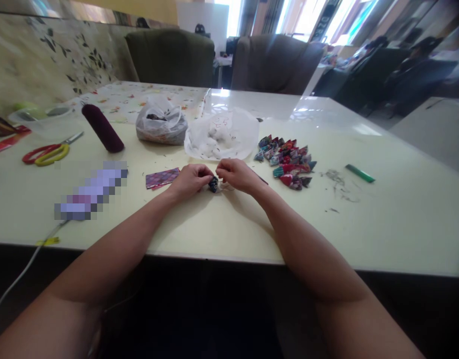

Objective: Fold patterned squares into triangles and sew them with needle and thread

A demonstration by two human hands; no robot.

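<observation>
My left hand (191, 179) and my right hand (236, 174) meet at the middle of the pale table (382, 199), fingers pinched together on a small dark folded fabric piece (213, 184). The piece sits between both sets of fingertips, just above the tabletop. To the left of my left hand lies a flat patterned purple fabric square (162, 177). A pile of several colourful folded fabric triangles (287, 159) lies to the right of my right hand. Beyond my hands lies a white plastic bag with white stuffing (222, 134).
A tied clear bag with dark contents (161, 123), a dark maroon cylinder (102, 127), and red and yellow scissors (50, 152) lie at the left. A green stick (359, 173) and thread scraps (336, 177) lie at the right. Two chairs (274, 62) stand behind the table.
</observation>
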